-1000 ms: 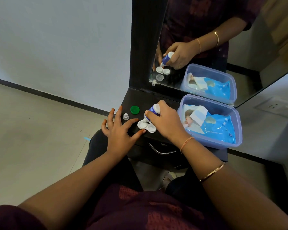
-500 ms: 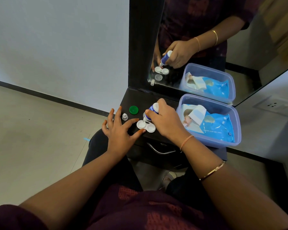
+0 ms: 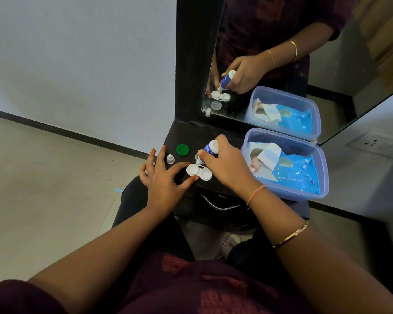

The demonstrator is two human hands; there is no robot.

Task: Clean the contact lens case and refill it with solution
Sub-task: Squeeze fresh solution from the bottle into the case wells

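A white two-well contact lens case (image 3: 199,171) lies open on the dark dresser top (image 3: 186,137). My right hand (image 3: 227,166) grips a small white-and-blue solution bottle (image 3: 209,149), tipped nozzle-down over the case's far edge. My left hand (image 3: 162,177) rests flat beside the case, with thumb and forefinger touching its left well. A green case lid (image 3: 182,150) and the bottle's small white cap (image 3: 170,159) lie behind my left hand. A second pale lid sits partly hidden behind the bottle.
A clear plastic tub (image 3: 313,196) holding a blue pack of baby wipes (image 3: 290,171) stands at the right of the dresser top. A mirror (image 3: 281,64) rises behind and repeats the scene. A drawer handle (image 3: 218,203) sits below the front edge.
Almost nothing has moved. The bottle stays tipped over the case and my left hand keeps its place; the view has only shifted slightly.
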